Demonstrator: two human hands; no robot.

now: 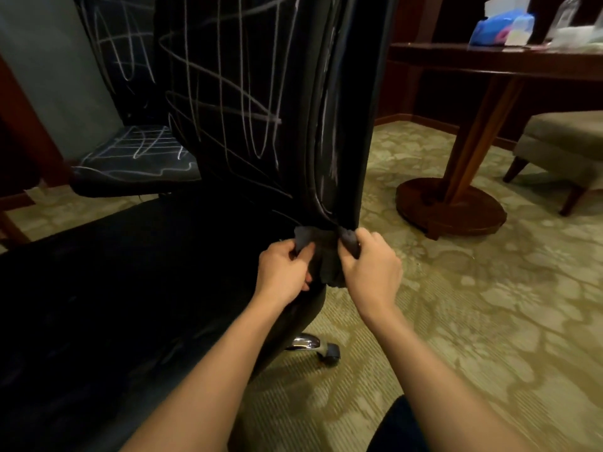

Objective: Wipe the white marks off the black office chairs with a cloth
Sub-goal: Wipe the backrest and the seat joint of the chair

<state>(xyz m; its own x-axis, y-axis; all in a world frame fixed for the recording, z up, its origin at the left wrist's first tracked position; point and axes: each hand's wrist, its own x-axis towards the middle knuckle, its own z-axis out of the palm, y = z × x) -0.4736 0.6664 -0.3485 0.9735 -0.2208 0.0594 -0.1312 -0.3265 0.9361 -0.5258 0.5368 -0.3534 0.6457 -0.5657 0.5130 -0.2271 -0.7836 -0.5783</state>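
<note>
A black office chair (261,93) stands close in front of me, its backrest covered in white scribbles, its dark seat spreading to the lower left. A second black chair (137,158) behind it at the left also carries white marks on seat and back. A dark grey cloth (324,256) hangs at the foot of the near backrest. My left hand (284,272) pinches its left edge and my right hand (368,265) grips its right edge, stretching it between them.
A dark wooden pedestal table (489,63) stands at the right with a blue tissue pack (492,27) and other items on top. Its round base (450,207) sits on patterned carpet. An upholstered stool (564,141) is at far right. A chrome chair caster (326,350) is below my hands.
</note>
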